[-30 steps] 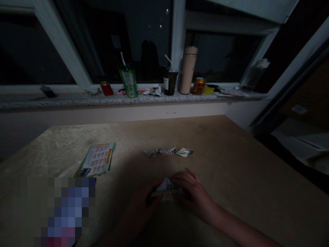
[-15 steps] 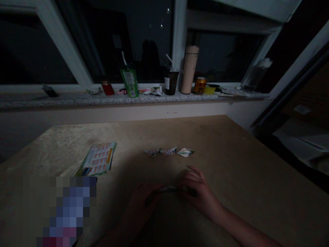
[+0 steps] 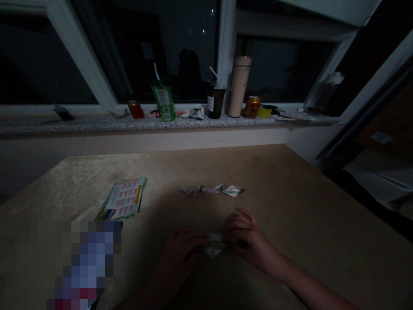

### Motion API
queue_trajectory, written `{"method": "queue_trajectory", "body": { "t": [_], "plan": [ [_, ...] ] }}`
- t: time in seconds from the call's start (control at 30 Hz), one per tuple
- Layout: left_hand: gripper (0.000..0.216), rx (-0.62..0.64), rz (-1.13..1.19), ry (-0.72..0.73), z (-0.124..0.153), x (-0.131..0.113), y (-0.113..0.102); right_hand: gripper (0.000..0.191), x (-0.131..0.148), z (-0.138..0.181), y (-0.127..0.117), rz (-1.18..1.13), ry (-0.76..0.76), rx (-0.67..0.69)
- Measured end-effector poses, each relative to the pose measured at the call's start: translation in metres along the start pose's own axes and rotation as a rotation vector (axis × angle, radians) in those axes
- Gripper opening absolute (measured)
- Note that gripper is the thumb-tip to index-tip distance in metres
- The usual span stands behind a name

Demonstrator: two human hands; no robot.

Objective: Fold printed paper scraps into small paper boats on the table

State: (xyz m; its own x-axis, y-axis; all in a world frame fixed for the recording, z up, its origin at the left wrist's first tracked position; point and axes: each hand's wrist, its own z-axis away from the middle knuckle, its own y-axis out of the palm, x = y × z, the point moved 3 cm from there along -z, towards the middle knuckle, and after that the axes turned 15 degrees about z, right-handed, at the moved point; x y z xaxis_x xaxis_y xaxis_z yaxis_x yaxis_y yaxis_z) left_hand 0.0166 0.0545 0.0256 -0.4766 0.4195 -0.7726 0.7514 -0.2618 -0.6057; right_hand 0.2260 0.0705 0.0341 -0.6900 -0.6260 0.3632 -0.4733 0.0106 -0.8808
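Observation:
Between my two hands is a small piece of folded printed paper [image 3: 214, 246], its pointed lower end facing me. My left hand [image 3: 182, 249] pinches its left side, dim in shadow. On the right side, the thumb and fingers of my right hand [image 3: 247, 234] close on the paper, with one finger lifted away. Just beyond my hands, three small folded paper pieces lie in a row: a left one [image 3: 191, 190], a middle one [image 3: 212, 189] and a right one [image 3: 233, 190]. Farther left is a stack of printed leaflets [image 3: 124, 198].
A brown table [image 3: 290, 206] spreads under my hands. A blurred-out blue object [image 3: 92, 254] lies at the near left. Along the windowsill [image 3: 193, 123] stand a green cup [image 3: 164, 101], a dark cup with a straw [image 3: 215, 103], a beige flask [image 3: 239, 86] and an orange can [image 3: 252, 106].
The folded paper has turned from nearly edge-on to showing its flat, pointed face. Both hands stay almost in place on its sides. The row of folded pieces is unchanged.

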Motion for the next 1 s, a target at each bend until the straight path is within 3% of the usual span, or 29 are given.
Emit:
{"method": "queue_trajectory", "body": {
  "t": [0.27,0.53,0.7,0.8,1.0],
  "plan": [
    [0.047,0.12,-0.187,0.021,0.002,-0.01,0.002,0.02,0.006,0.001,-0.009,0.083,-0.109,0.117],
    [0.055,0.138,-0.247,0.062,0.009,-0.022,0.003,0.018,0.006,0.002,-0.011,0.1,-0.149,0.164],
    [0.068,0.234,-0.247,0.163,0.021,-0.027,0.013,0.018,0.004,0.001,-0.011,0.08,-0.144,0.169],
    [0.078,0.32,-0.226,0.134,0.025,-0.03,0.018,0.017,0.003,0.0,-0.011,0.04,-0.132,0.158],
    [0.084,0.373,-0.213,0.078,0.024,-0.036,0.016,0.009,-0.003,-0.002,-0.006,-0.044,-0.089,0.101]
  ]
}}
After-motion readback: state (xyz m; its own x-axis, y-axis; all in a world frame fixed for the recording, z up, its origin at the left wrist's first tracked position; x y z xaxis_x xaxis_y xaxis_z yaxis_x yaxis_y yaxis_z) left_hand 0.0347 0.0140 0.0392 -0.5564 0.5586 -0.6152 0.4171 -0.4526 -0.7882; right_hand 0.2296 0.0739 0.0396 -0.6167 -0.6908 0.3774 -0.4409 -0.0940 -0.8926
